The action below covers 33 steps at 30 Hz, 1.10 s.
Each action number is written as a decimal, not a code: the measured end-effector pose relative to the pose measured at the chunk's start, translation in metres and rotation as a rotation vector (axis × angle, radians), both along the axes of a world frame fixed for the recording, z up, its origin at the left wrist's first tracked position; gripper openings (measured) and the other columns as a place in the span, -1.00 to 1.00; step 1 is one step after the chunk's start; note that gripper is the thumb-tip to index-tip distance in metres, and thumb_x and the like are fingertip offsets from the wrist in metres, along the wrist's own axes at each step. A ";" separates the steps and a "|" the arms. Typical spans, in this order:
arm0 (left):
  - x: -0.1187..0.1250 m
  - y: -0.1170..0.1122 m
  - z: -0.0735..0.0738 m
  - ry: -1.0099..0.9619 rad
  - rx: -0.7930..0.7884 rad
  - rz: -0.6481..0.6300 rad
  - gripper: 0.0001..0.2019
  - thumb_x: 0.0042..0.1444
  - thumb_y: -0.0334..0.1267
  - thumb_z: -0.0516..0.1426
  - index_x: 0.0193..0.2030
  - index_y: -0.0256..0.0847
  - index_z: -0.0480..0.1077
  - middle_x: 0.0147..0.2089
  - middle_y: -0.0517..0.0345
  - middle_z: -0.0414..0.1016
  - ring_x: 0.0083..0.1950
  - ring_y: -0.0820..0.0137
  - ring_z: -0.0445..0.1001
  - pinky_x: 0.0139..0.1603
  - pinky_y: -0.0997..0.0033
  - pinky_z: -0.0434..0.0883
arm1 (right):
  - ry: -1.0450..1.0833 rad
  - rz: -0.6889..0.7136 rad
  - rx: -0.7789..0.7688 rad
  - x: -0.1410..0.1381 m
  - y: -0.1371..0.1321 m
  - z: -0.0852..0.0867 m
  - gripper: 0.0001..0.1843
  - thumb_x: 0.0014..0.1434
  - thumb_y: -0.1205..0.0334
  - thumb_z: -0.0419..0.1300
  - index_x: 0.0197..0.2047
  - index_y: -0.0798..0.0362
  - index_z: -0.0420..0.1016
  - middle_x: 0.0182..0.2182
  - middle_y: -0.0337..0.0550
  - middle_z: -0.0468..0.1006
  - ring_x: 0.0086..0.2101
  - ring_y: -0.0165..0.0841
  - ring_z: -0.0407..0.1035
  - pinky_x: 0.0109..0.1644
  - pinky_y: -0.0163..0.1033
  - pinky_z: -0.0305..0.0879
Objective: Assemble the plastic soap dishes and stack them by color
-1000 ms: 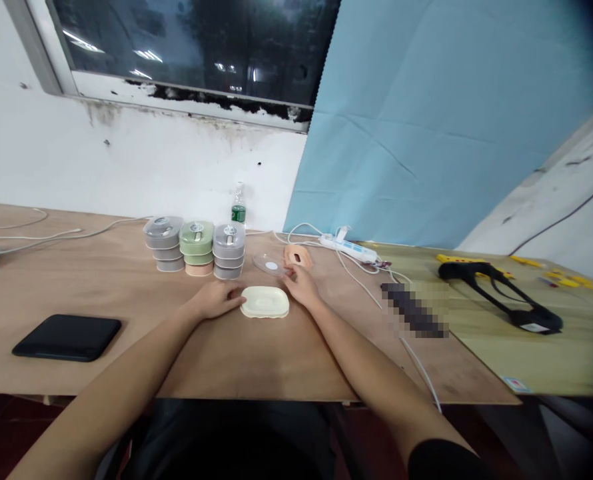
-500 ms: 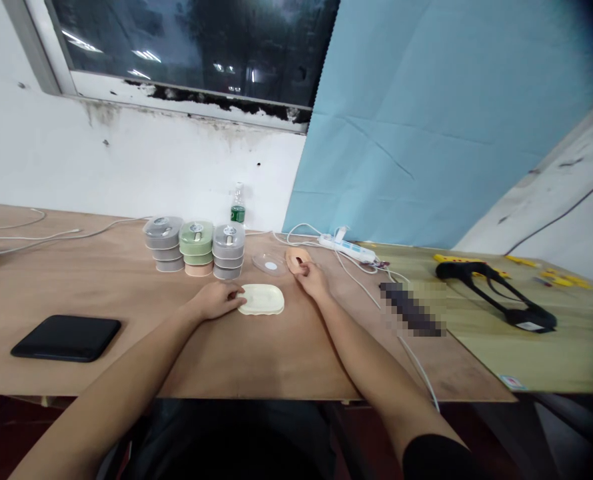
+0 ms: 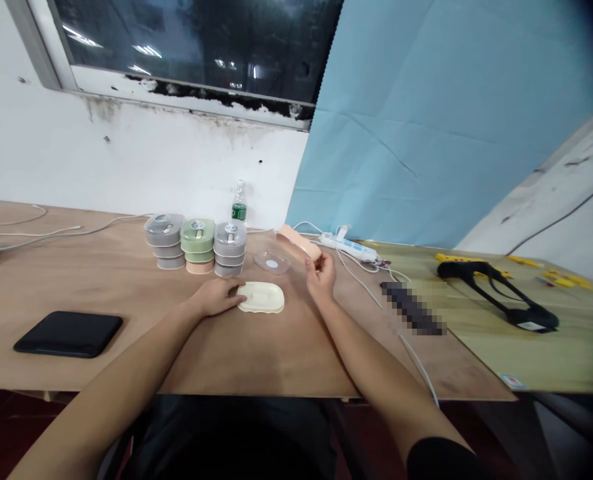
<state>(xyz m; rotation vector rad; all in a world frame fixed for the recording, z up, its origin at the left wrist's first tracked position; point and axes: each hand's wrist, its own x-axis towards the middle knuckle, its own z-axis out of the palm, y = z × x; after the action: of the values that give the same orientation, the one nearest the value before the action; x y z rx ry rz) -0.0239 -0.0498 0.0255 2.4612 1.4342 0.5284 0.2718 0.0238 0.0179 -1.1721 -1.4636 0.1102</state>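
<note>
My right hand (image 3: 321, 277) is closed on one end of a peach plastic tray (image 3: 298, 241), tilted up above the table. A shallow cream plastic tray (image 3: 261, 297) with rounded corners and a wavy edge lies flat in front of me. At its left end my left hand (image 3: 217, 297) grips the rim between thumb and fingers. Just behind the cream tray, a clear oval lid (image 3: 272, 262) with a white round sticker lies on the table. Left of that lid stand stacked lidded boxes in three piles: a grey stack (image 3: 165, 241), a green and peach stack (image 3: 198, 245) and another grey stack (image 3: 229, 249).
A clear bottle (image 3: 239, 201) with a green label stands by the wall. Behind my right hand is a white power strip (image 3: 349, 247) with trailing cables. A black flat case (image 3: 69, 334) lies at left, a black strap-like frame (image 3: 496, 297) at far right.
The peach tray has been lifted off the table and tilted up by my right hand. My left hand stays at the cream tray.
</note>
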 end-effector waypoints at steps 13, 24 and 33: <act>0.002 -0.011 0.008 -0.202 0.093 0.027 -0.19 0.14 0.15 0.03 0.39 -0.22 -0.19 -0.21 0.07 0.50 -0.25 0.26 0.48 -0.27 0.36 0.32 | -0.166 0.327 -0.210 -0.038 -0.042 0.015 -0.52 0.25 -0.05 -0.05 0.11 0.02 0.35 -0.43 -0.17 0.48 -0.41 -0.32 0.35 -0.29 -0.26 0.28; 0.007 -0.009 0.007 -0.118 0.077 0.083 -0.54 0.30 -0.01 -0.18 0.20 -0.13 0.26 -0.03 0.05 0.53 -0.06 0.23 0.48 -0.11 0.32 0.33 | -0.351 0.374 -0.355 -0.032 -0.031 0.011 -0.75 0.16 0.06 0.08 -0.37 0.03 0.46 -0.60 -0.29 0.43 -0.55 -0.43 0.26 -0.47 -0.35 0.08; 0.008 -0.005 0.003 -0.075 -0.013 0.039 -0.50 0.27 0.10 -0.18 0.13 -0.07 0.34 -0.01 0.07 0.53 -0.06 0.18 0.49 -0.14 0.31 0.34 | -0.506 0.386 -0.489 -0.031 -0.017 -0.003 -0.77 0.13 0.23 0.08 -0.24 0.01 0.55 -0.36 -0.21 0.60 -0.40 -0.36 0.40 -0.35 -0.33 0.19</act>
<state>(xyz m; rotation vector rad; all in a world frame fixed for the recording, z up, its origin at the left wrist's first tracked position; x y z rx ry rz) -0.0155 -0.0551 0.0289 2.3818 1.4544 0.6110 0.2411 0.0071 0.0148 -1.3480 -2.1876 0.4878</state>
